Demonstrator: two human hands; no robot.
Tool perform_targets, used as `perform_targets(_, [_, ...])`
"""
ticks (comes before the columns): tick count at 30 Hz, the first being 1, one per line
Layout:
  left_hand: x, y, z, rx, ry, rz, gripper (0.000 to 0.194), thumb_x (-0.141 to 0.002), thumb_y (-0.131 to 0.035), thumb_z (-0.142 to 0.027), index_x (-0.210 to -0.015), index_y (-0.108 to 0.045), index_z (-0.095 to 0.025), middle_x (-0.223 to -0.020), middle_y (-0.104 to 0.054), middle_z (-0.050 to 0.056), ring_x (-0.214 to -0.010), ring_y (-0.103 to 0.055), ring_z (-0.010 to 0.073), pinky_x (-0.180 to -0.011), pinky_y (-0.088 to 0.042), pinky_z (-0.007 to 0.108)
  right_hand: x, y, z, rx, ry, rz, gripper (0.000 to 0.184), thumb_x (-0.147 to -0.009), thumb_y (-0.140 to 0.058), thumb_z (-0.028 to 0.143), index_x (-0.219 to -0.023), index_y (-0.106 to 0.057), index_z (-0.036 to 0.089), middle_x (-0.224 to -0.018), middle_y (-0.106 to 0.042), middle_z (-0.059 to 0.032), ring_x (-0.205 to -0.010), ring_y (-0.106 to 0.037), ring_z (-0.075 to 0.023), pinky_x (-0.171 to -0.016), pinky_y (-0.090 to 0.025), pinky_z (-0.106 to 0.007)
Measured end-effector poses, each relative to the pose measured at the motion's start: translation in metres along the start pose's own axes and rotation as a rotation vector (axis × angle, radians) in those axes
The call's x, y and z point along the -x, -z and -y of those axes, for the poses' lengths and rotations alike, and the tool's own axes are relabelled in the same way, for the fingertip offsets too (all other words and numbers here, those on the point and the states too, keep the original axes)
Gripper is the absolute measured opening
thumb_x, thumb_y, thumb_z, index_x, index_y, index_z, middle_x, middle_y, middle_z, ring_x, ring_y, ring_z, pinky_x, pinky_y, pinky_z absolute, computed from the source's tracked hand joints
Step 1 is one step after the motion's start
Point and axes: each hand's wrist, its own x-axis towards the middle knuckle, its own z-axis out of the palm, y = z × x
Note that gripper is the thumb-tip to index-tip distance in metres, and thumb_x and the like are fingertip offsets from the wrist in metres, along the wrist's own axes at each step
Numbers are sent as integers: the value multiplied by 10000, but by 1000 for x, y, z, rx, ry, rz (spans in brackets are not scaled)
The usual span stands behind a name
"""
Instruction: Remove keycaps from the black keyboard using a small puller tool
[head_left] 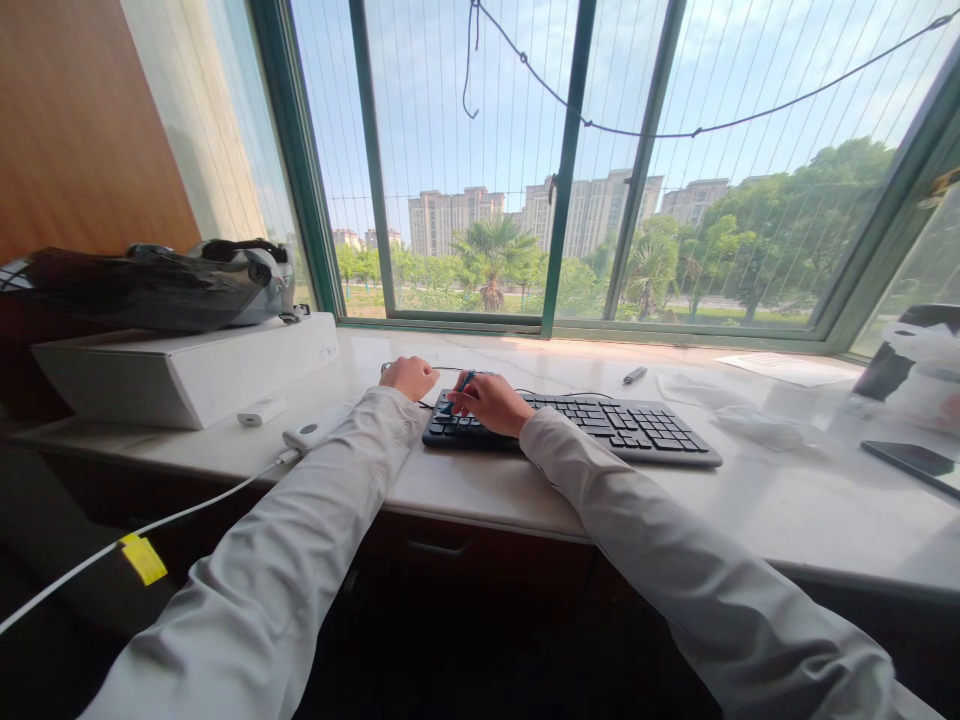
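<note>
A black keyboard (600,425) lies on a pale marble windowsill counter (787,500). My right hand (489,402) rests over the keyboard's left end, fingers pinched on a small blue pen-like tool (464,383) whose tip points down at the keys. Just left of the keyboard's far corner, my left hand (409,377) sits on the counter, curled into a loose fist; what it may hold is hidden. Both arms wear pale long sleeves.
A white box (187,370) with a dark bag (150,285) on top stands at left. A white charger (315,430) and cable, a small white block (261,411), a black pen (634,375), papers (787,368), a phone (911,462) lie around.
</note>
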Motion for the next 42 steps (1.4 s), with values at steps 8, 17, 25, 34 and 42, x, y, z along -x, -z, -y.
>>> perform_targets(8, [-1,-1,0,-8,2,12,342,-764,-499,-450,-894,-765,-278,-976,-727,87,-931,-649,275,-789,-487,339,5,19,2,94,26,55,264,-920,-539,304,-746,-679,165,-710,-719,-32,-659,-629,-130,-663,-406,-224])
perform_targets(17, [-2,-1,0,-18,-2,14,334,-761,-503,-448,-882,-766,-280,-978,-729,85,-939,-649,277,-782,-484,338,10,40,1,163,-44,146,235,-914,-544,306,-766,-666,170,-704,-720,-46,-648,-631,-138,-628,-418,-223])
perform_targets(25, [-4,-4,2,-17,1,7,321,-755,-505,-454,-846,-761,-283,-972,-730,81,-934,-647,268,-780,-482,334,12,54,-4,190,-78,219,243,-904,-550,338,-758,-653,173,-707,-717,-32,-615,-616,-130,-600,-416,-227])
perform_targets(34, [-4,-4,2,-15,1,1,326,-758,-507,-461,-839,-762,-276,-950,-733,80,-920,-649,257,-789,-481,324,16,63,-8,96,-110,263,173,-902,-551,300,-806,-613,171,-680,-709,-23,-586,-619,-121,-595,-435,-233])
perform_targets(42, [-4,-3,2,-14,-8,15,326,-758,-496,-454,-826,-758,-272,-952,-727,86,-924,-648,275,-776,-481,339,21,79,-18,68,-225,330,233,-882,-584,346,-730,-590,170,-703,-720,-31,-618,-646,-130,-599,-453,-232])
